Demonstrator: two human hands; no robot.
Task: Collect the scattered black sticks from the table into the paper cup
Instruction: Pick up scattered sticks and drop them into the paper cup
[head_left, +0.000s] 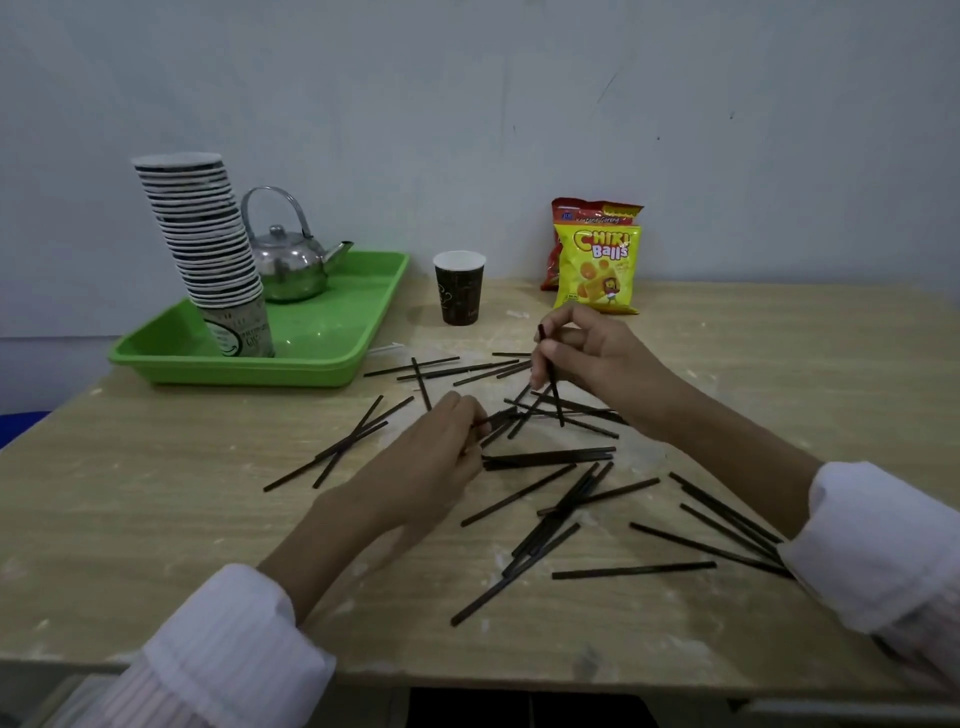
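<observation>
right hand (587, 358) pinches a black stick (551, 379) almost upright; left hand (441, 447) pinches another low among the scattered sticks (540, 458) on the table (156, 519); paper cup (459, 288) stands beyond both, nearer the right hand imo

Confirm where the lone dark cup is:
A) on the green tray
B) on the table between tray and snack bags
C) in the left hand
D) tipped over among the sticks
B: the cup stands upright on the table, right of the tray and left of the snack bags.
</observation>
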